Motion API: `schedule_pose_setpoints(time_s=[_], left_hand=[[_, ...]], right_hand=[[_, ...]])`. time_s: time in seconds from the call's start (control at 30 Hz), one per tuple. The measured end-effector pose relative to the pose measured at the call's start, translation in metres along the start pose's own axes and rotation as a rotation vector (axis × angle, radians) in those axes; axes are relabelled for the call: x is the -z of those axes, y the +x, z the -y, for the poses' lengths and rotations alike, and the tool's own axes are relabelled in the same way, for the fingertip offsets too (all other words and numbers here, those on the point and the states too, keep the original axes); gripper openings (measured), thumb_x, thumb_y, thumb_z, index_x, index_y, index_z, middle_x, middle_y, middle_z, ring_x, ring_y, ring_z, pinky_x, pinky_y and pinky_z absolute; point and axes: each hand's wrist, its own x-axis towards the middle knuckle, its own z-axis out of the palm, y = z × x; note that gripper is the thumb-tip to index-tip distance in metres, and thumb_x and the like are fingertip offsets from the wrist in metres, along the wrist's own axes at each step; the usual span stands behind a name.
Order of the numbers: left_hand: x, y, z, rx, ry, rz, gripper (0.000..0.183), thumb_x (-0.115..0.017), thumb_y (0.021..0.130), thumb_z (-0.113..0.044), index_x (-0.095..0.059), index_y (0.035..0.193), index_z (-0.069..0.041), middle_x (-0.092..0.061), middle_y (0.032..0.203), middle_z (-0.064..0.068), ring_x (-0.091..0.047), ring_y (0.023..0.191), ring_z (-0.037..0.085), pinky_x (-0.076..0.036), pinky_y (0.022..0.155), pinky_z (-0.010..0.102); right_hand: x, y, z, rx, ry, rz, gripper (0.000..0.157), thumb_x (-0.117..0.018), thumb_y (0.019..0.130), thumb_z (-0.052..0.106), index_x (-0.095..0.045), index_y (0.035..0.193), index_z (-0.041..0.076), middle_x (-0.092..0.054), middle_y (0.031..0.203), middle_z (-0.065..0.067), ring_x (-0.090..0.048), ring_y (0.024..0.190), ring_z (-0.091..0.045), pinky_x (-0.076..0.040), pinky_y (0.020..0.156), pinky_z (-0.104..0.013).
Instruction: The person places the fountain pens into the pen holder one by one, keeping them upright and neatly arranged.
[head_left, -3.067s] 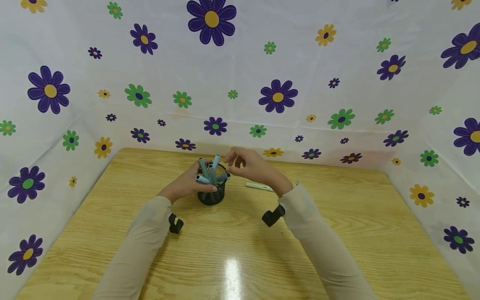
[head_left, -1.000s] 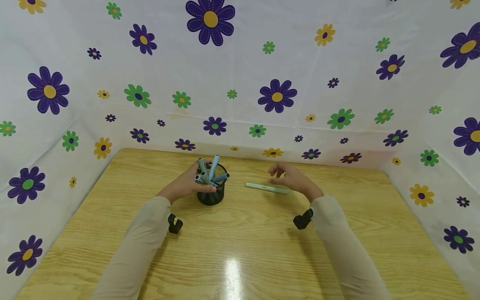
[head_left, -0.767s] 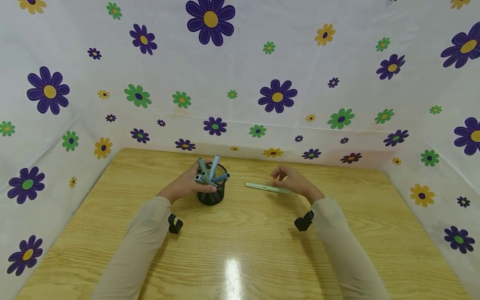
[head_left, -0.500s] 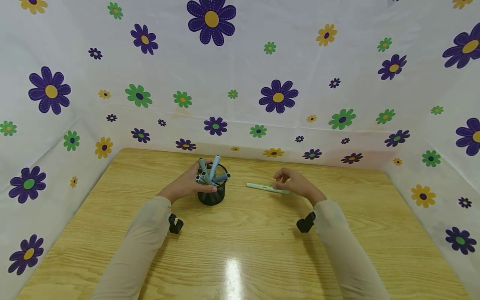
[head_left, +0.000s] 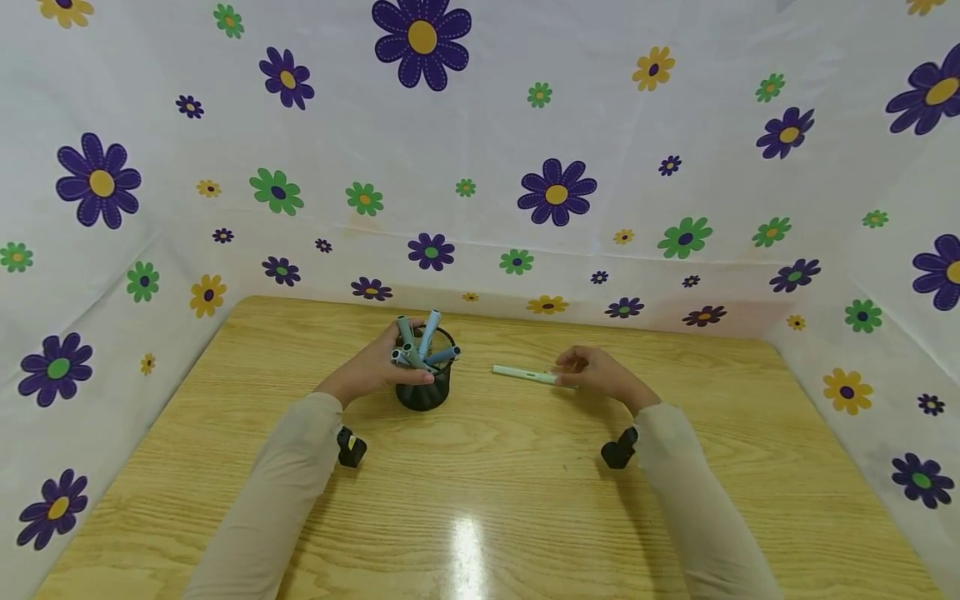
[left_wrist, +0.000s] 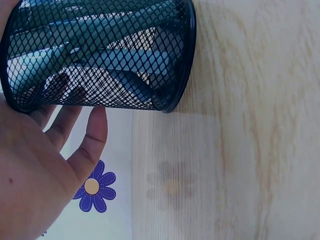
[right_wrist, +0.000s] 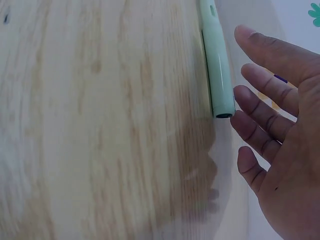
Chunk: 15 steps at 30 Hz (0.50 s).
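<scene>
My left hand (head_left: 375, 363) grips a black mesh pen holder (head_left: 424, 395) near its rim, thumb across the near side and fingers round the far side. Several blue and grey-green pens (head_left: 431, 333) stand in the holder, leaning different ways. In the left wrist view, the mesh wall (left_wrist: 107, 55) shows pens through it. A pale green pen (head_left: 523, 373) lies on the table to the right of the holder. Over its right end is my right hand (head_left: 600, 375). In the right wrist view, that hand's loosely bent fingers (right_wrist: 262, 102) are beside the pen's end (right_wrist: 220, 90), not closed round it.
The wood-grain table (head_left: 450, 475) carries a bright light reflection near its front. A white cloth (head_left: 480, 133) printed with flowers stands behind the table and along both sides. Black wrist cameras (head_left: 619, 450) hang below both sleeves.
My right hand has moved right from beside the pen holder, then lowered toward the green pen's right end. A grey-green pen in the holder has tilted over. My left hand keeps its grip.
</scene>
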Motion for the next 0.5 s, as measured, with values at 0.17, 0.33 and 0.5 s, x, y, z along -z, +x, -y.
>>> schedule_pose_setpoints(time_s=[0.17, 0.33, 0.5], left_hand=[[0.0007, -0.0013, -0.0005, -0.006, -0.003, 0.008, 0.092, -0.079, 0.081, -0.028, -0.021, 0.152, -0.013, -0.041, 0.140, 0.019, -0.042, 0.128, 0.034, -0.030, 0.109, 0.055], [0.0012, 0.0003, 0.0024, -0.019, -0.006, 0.014, 0.093, -0.078, 0.082, -0.028, -0.019, 0.152, -0.012, -0.040, 0.142, 0.018, -0.047, 0.124, 0.032, -0.035, 0.106, 0.052], [0.0009, 0.0005, 0.0010, -0.024, -0.015, 0.019, 0.092, -0.078, 0.082, -0.026, -0.020, 0.152, -0.013, -0.041, 0.138, 0.019, -0.050, 0.121, 0.032, -0.036, 0.104, 0.050]], right_hand=[[-0.0018, -0.0004, -0.0041, -0.020, -0.016, 0.003, 0.042, -0.069, 0.090, 0.029, -0.059, 0.120, 0.002, -0.060, 0.113, -0.014, -0.054, 0.100, -0.024, -0.046, 0.088, -0.035], [-0.0043, 0.0008, -0.0075, 0.006, -0.014, 0.010, 0.039, -0.068, 0.090, 0.024, -0.060, 0.118, -0.001, -0.061, 0.112, -0.016, -0.054, 0.098, -0.023, -0.046, 0.085, -0.032], [-0.0065, 0.0028, -0.0095, 0.019, -0.021, 0.004, 0.037, -0.070, 0.088, 0.021, -0.061, 0.116, -0.002, -0.062, 0.110, -0.016, -0.053, 0.093, -0.021, -0.044, 0.081, -0.029]])
